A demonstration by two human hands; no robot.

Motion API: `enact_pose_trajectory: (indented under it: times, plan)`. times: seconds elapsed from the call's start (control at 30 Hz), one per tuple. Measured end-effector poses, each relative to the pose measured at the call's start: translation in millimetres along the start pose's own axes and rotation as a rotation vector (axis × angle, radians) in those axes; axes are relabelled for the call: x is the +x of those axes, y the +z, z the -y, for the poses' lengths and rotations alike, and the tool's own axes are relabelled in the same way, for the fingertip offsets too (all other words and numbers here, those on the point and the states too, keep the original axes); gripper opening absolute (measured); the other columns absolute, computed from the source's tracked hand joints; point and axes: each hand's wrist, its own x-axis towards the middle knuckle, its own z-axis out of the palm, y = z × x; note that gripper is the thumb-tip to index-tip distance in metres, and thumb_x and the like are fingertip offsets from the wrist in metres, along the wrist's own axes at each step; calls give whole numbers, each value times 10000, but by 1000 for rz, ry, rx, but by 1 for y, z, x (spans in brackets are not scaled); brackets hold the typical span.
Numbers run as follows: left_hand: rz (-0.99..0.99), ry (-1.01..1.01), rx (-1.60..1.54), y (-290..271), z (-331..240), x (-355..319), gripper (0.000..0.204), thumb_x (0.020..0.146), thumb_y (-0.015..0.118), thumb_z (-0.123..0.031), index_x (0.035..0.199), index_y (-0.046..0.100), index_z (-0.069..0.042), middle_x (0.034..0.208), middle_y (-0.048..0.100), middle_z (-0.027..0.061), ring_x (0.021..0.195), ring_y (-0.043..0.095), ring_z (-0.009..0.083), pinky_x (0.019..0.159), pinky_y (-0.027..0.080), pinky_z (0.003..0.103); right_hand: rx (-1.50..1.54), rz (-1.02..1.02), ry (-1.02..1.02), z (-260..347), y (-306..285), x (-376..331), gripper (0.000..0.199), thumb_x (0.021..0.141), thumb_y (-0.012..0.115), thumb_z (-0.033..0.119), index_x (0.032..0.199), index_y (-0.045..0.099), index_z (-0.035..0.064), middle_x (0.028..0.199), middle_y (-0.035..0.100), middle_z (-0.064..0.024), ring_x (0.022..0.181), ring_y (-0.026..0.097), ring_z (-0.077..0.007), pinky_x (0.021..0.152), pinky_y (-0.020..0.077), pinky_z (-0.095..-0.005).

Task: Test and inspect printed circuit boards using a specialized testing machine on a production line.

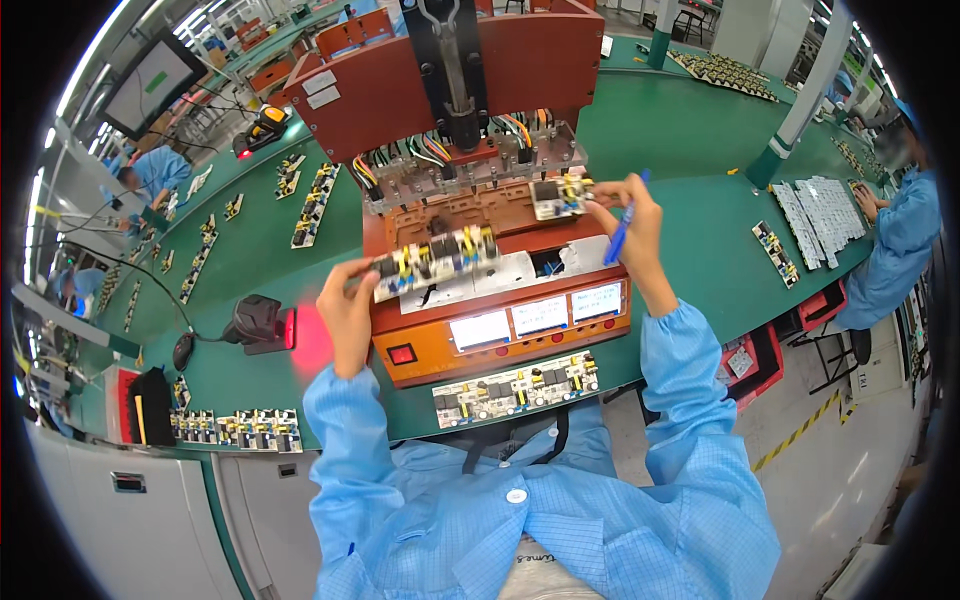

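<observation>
My left hand [348,308] is closed on the left end of a long circuit board [440,262] crowded with yellow, black and blue parts, held tilted over the front of an orange test fixture [400,372]. In my right hand [635,228] a smaller circuit board [560,197] is pinched between the fingertips, above the right side of the fixture's bed. A blue pen [620,235] also sits in that hand, pointing down. Another board panel [517,388] lies on the table before the fixture. Three lit screens [540,317] show on its front.
The fixture's red upper part [370,85] with wires and pins hangs over the bed. A black scanner [262,325] casting red light stands at left, near several boards [240,430]. At right lie a single board [775,254] and white panels [820,220], beside a co-worker [905,220].
</observation>
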Motion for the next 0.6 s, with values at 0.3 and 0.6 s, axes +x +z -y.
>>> enact_pose_trajectory:
  times: [0.3, 0.6]
  plan:
    - [10, 143, 383, 0, -15, -53, 224, 851, 634, -52, 1061, 623, 22, 1076, 626, 138, 1010, 593, 296, 881, 451, 347, -13, 77, 74, 31, -9, -75, 397, 740, 734, -52, 726, 350, 48, 880, 676, -169, 761, 658, -139, 662, 517, -252]
    - [-86, -170, 333, 16, -33, -199, 173, 886, 538, -93, 1026, 570, 2, 1083, 639, 137, 1103, 550, 269, 890, 382, 346, -197, 154, 285, 67, -50, -197, 303, 792, 649, -34, 701, 368, 28, 960, 668, -197, 875, 663, -239, 707, 475, -302]
